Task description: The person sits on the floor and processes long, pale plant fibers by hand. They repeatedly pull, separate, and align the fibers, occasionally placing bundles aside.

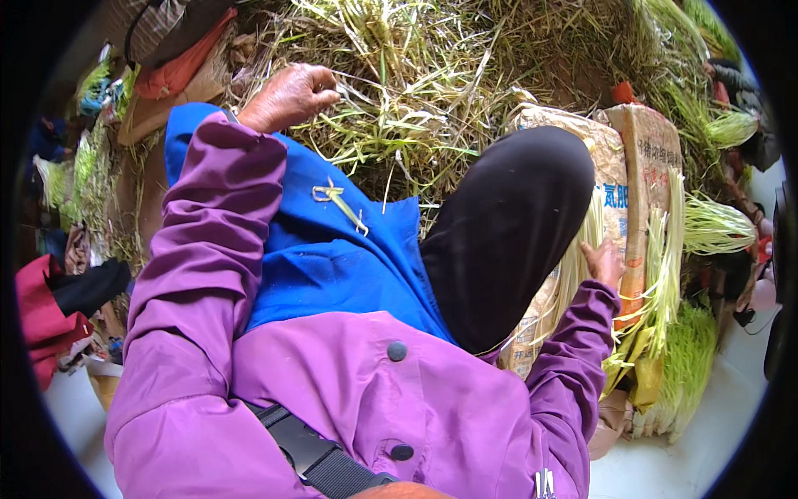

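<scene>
My left hand (pixel 288 96) is at the upper left, just past the blue apron (pixel 312 262), over a heap of cut green and yellowed plant leaves (pixel 405 118). Its fingers are curled; whether they pinch a strand is unclear. Beyond my dark-trousered knee, my right hand (pixel 605 262) rests beside a bundle of long pale yellow stems (pixel 576 274), which lies on flattened printed sacks (pixel 608 150). My sleeve and knee partly hide that bundle, and the grip is not clear. A torn leaf scrap (pixel 341 203) lies on the apron.
More pale stems (pixel 664 268) lie along the sacks' right edge, near a green bundle (pixel 682 374). Other people work at both sides; one holds a pale bundle (pixel 717 224) at the right. A red cloth (pixel 184 62) is at the upper left.
</scene>
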Available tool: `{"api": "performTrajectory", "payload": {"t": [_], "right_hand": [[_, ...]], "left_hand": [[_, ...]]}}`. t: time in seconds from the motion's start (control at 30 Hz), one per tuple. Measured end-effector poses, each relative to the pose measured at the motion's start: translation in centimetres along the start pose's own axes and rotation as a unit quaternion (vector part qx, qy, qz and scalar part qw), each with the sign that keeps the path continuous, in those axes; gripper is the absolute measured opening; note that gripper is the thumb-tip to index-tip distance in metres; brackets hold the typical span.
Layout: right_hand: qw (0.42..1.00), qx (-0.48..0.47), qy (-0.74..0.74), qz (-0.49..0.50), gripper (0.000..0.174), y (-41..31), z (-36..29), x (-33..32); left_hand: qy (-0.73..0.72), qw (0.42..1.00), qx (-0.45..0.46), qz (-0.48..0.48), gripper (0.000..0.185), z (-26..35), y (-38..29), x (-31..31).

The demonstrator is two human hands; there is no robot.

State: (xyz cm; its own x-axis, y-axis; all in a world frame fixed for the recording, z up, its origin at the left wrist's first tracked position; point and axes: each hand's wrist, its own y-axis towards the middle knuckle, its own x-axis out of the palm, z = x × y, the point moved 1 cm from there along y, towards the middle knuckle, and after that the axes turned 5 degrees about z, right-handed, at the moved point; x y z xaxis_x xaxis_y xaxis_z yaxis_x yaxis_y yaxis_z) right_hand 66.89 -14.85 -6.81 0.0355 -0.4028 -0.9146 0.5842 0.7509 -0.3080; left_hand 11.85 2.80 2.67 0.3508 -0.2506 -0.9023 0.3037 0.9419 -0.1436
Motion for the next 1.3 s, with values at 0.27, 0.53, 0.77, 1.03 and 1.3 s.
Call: {"api": "performTrajectory", "payload": {"t": [0.27,0.53,0.77,1.03,1.3], "right_hand": [[0.916,-0.351,0.079,0.175,0.044,1.3,-11.0,-20.6],[0.809,-0.558,0.154,0.1,0.033,0.5,-40.8,-16.9],[0.87,-0.449,0.049,-0.199,0.04,-2.0,-47.3,5.0],[0.8,-0.371,-0.087,-0.464,0.026,-0.1,-46.3,7.1],[0.935,-0.332,0.121,-0.003,0.031,7.1,-53.1,-6.4]], "left_hand": [[-0.054,0.996,-0.006,0.068,0.027,-5.5,-2.0,-0.5],[-0.085,0.995,0.044,0.042,0.031,-5.8,-1.2,1.0],[-0.046,0.999,-0.024,-0.002,0.03,-7.3,-1.5,1.5],[-0.114,0.993,-0.001,0.0,0.031,-6.9,-0.8,0.7],[-0.096,0.995,-0.012,-0.026,0.031,-7.5,-1.2,0.9]]}}
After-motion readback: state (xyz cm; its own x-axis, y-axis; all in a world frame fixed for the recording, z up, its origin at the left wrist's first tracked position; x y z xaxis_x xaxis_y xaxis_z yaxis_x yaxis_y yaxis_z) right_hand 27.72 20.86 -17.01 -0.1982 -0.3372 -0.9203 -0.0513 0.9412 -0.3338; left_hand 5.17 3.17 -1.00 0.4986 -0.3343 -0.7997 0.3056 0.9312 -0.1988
